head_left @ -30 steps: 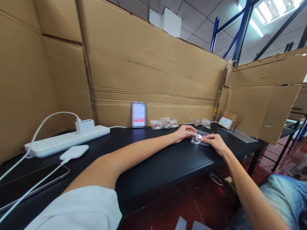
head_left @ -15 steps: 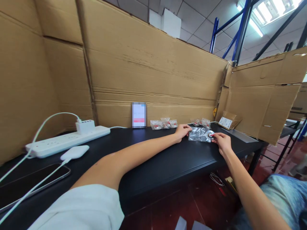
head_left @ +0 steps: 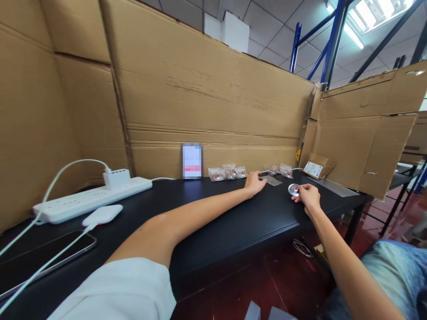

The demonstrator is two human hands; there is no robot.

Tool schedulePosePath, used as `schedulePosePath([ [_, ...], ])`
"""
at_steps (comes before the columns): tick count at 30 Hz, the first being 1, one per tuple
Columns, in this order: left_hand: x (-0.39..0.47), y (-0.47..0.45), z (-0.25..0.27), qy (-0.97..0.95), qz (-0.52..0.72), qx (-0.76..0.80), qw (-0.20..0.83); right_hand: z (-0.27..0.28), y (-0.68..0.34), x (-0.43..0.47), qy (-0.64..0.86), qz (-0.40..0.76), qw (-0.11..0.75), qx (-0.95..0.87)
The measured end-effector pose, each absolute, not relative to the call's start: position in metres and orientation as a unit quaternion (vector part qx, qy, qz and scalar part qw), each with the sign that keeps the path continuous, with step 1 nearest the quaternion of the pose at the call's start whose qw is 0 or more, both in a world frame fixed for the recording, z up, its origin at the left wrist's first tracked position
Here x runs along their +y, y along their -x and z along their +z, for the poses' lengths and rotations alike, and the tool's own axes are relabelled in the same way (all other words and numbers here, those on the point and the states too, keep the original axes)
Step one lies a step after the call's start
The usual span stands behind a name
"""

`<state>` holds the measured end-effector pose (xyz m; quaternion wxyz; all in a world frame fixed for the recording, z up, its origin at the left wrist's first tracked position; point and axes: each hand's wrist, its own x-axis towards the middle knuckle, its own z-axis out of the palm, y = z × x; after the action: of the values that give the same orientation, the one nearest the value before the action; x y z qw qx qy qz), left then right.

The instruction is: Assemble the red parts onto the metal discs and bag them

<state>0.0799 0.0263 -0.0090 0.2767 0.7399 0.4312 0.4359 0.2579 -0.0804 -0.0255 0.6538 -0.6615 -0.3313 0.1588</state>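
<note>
- Evidently the round metal piece (head_left: 292,190) is out at the tips of your right hand (head_left: 310,198), over the right part of the black worktop (head_left: 233,222) and bare of any wrapping that shows.
- It looks stiff and light to you, probably smooth enough to slide if you grip it loosely; its shiny face would likely mark before the metal bent.
- Take hold by the rim or near the small red spot, judging by its shape; a thumb-and-finger pinch should be plenty.
- Your right hand is pinched together on the piece's right side, the other fingers curled below; whether its lower edge meets the worktop, you cannot tell from this angle.
- Your left hand (head_left: 254,184) is partly curled, its fingertips at the left end of a clear plastic bag (head_left: 273,181); whether they pinch the film or only rest beside it is too small to tell.
- That bag lies flat, looks thin and limp, and would probably slip or crease easily; its edge seems your best hold.
</note>
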Motion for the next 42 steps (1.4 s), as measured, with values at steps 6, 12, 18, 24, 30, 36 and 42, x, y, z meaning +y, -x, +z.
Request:
schedulePosePath([
  [6,0.005,-0.081,-0.009,-0.863,0.428,0.270,-0.007,-0.030,-0.263,-0.077,0.685,0.133,0.606,-0.383],
  [12,0.004,-0.082,-0.011,-0.913,0.341,0.224,0.012,-0.033,-0.263,-0.077,0.670,0.125,0.611,-0.403],
  [18,0.011,-0.086,-0.015,-0.956,0.216,0.189,0.068,-0.031,-0.261,-0.079,0.676,0.113,0.601,-0.412],
  [24,0.005,-0.082,-0.013,-0.933,0.304,0.171,0.089,-0.034,-0.262,-0.077,0.660,0.118,0.597,-0.440],
  [30,-0.013,-0.077,0.000,-0.951,0.292,0.071,0.075,-0.035,-0.260,-0.076,0.604,0.146,0.563,-0.544],
  [36,-0.014,-0.077,0.002,-0.960,0.261,0.068,0.078,-0.031,-0.254,-0.081,0.572,0.169,0.551,-0.583],
  [42,-0.006,-0.080,-0.006,-0.946,0.300,0.071,0.104,-0.024,-0.246,-0.089,0.548,0.221,0.591,-0.549],
])
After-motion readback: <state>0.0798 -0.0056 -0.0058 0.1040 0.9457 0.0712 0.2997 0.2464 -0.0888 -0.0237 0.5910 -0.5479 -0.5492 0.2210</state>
